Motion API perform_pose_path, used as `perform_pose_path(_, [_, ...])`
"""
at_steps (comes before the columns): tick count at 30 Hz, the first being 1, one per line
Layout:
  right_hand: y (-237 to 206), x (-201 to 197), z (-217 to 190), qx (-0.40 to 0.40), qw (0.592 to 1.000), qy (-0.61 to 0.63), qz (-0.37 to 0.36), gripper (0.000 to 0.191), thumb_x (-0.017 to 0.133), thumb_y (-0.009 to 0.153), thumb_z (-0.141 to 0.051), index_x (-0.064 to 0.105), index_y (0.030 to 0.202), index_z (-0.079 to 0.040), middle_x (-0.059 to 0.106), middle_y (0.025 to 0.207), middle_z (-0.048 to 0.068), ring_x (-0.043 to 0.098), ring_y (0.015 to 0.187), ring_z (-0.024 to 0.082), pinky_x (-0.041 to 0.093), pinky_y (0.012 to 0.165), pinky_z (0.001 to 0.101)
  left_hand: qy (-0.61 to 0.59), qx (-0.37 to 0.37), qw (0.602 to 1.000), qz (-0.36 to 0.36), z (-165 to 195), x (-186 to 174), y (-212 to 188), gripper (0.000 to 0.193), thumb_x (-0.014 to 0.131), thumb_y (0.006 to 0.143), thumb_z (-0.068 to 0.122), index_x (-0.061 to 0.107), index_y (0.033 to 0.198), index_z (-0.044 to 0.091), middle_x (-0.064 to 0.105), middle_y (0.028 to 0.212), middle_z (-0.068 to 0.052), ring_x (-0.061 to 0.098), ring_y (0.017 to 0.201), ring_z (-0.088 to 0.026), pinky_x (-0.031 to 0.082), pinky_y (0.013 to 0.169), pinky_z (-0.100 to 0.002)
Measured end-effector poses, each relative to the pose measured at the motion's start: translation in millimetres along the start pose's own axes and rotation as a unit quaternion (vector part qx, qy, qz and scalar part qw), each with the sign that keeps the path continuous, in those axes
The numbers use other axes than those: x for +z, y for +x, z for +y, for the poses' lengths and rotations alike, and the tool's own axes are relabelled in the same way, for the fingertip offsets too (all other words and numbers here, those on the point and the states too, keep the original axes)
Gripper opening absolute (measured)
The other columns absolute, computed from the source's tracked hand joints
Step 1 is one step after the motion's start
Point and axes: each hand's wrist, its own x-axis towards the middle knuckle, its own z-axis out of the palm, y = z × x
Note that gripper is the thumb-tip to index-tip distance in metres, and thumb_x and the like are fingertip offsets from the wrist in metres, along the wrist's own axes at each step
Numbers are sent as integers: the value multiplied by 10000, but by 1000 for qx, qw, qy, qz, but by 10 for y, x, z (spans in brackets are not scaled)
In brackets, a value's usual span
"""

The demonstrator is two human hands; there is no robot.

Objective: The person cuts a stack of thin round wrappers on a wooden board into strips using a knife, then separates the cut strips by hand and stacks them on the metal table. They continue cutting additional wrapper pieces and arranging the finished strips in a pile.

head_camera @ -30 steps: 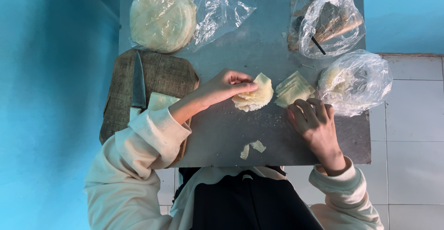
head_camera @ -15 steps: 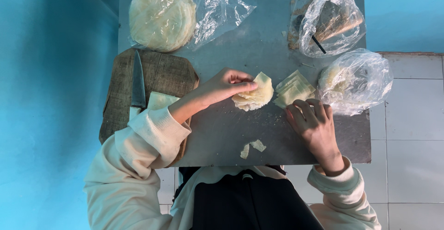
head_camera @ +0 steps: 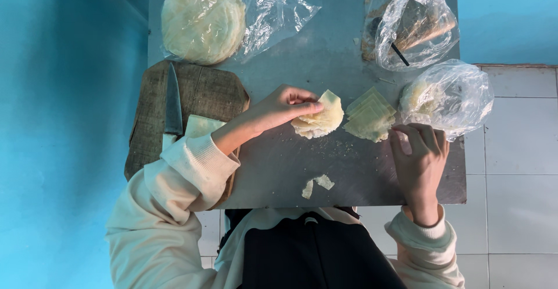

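Grey metal table point(head_camera: 279, 167) against blue walls: my left hand point(head_camera: 278, 110) pinches a folded stack of thin wrappers point(head_camera: 318, 118) mid-table; my right hand point(head_camera: 419, 154), fingers curled, touches the cut stack point(head_camera: 369, 116). Light, limp, tearable, I judge; best gripped at folded edges.

Change over the last second: the right hand point(head_camera: 419, 152) has shifted slightly toward the fanned stack of cut wrappers point(head_camera: 370, 115), its fingertips point(head_camera: 401, 131) now at the edge of that stack, beside the clear bag point(head_camera: 450, 97).
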Motion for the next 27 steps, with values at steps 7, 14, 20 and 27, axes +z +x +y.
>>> perform_pose_path(7, [33,41,-55,10,1000,-6,-13,178,853,899,-224,770,1020,-122,658,1080,40,577,1031,288,469,944,414,14,-2,1000,2,14,2,-13,375,725,950,321,772,1160,14,736,957,10,627,848,-40,522,755,-226])
perform_pose_path(14, [15,35,-58,23,999,-11,-21,120,825,921,-187,757,981,-109,653,1054,58,578,1012,288,475,939,410,5,4,1000,-3,15,1,-22,378,718,955,328,770,1163,17,748,974,8,646,869,-44,534,780,-225])
perform_pose_path(20, [12,28,-55,26,999,-21,-27,120,819,925,-201,754,968,-109,651,1044,63,578,1002,286,469,932,409,11,0,1000,4,23,0,-26,380,726,946,320,769,1178,23,748,971,6,643,857,-46,533,771,-227])
perform_pose_path(27, [5,43,-61,25,999,-33,-30,141,820,929,-213,751,1000,-112,654,1049,60,572,999,297,465,929,418,4,0,1000,2,16,0,-25,383,730,946,317,764,1192,26,754,992,3,649,872,-47,536,784,-228])
